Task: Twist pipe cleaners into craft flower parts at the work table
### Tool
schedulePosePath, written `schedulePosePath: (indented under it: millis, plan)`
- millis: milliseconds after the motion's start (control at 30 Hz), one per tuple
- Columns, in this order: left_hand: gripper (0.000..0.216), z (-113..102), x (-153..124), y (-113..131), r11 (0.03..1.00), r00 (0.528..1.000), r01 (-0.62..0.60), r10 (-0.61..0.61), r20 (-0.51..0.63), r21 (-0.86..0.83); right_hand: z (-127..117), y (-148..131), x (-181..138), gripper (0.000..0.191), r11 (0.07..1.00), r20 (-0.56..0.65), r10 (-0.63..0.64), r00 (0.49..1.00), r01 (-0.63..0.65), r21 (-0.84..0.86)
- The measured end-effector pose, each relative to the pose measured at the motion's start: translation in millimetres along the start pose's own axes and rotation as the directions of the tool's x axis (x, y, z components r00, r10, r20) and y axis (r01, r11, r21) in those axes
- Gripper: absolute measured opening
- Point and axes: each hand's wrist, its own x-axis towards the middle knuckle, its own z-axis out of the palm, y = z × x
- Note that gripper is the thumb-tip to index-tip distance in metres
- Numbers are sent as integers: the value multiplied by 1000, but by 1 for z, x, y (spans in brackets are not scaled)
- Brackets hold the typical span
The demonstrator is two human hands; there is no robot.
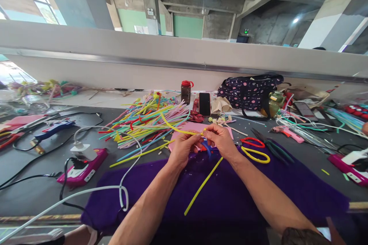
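Note:
My left hand (185, 146) and my right hand (220, 139) meet at the middle of the table, fingertips pinched close together. Between them they grip a yellow pipe cleaner (171, 125), whose long end arcs up and to the left. What the fingertips do to it is too small to make out. Under the hands lie a pink sheet (228, 133) and a blue object, partly hidden. A second yellow pipe cleaner (202, 187) rests on the purple cloth (138, 187) below. Scissors (255, 153) with red and yellow handles lie just right of my right hand.
A heap of coloured pipe cleaners (149, 122) spreads at left. Behind stand a bottle (186, 92), a phone (204, 104) and a patterned bag (250, 90). Dark pliers (277, 149) lie right. A power strip (86, 168), cables and a blue glue gun (54, 130) occupy the left.

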Motion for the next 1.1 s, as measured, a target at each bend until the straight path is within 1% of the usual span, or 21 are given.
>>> schedulePosePath:
  millis: [67,133,233,300,333,400,533,633,733,800,933,1000,1100]
  plan:
    - [22,0,0,0,1000,1000,-2,2,-25,-10,0,2,0,17,1000,-35,-10,999,10,0]
    - [21,0,0,1,1000,999,4,-5,-51,-6,1,2,-2,15,996,-63,-70,996,66,-59]
    - [20,0,0,2,1000,997,-9,11,-70,25,5,-1,-6,11,945,-80,-245,966,220,-241]
    - [20,1,0,2,998,997,-42,46,-68,52,9,-3,-10,10,879,-47,-363,931,325,-349]
    - [20,2,0,2,997,995,-59,63,-72,58,11,-4,-11,10,850,-26,-401,916,362,-384]
    - [19,3,0,1,995,992,-80,85,-95,52,13,-4,-13,11,819,1,-431,902,392,-420]
    - [18,6,0,-4,995,987,-97,100,-124,30,14,-3,-13,11,812,-32,-432,901,374,-449]
    - [18,8,-1,-7,993,982,-119,119,-145,7,15,-3,-14,10,792,-41,-453,890,381,-477]
    - [15,10,-2,-8,986,972,-155,142,-186,-57,18,-1,-15,9,795,-42,-438,898,365,-484]
    - [14,11,-3,-8,980,970,-170,147,-195,-104,22,0,-15,9,841,-76,-386,919,317,-440]
    - [13,11,-3,-7,972,970,-172,139,-197,-161,28,4,-12,11,965,-170,-197,966,160,-209]
    - [13,11,-2,-8,969,970,-176,140,-200,-172,30,5,-10,12,990,-179,-119,977,104,-93]
    - [15,10,-2,-8,970,964,-185,148,-220,-160,32,8,-8,13,997,-165,-58,985,66,45]
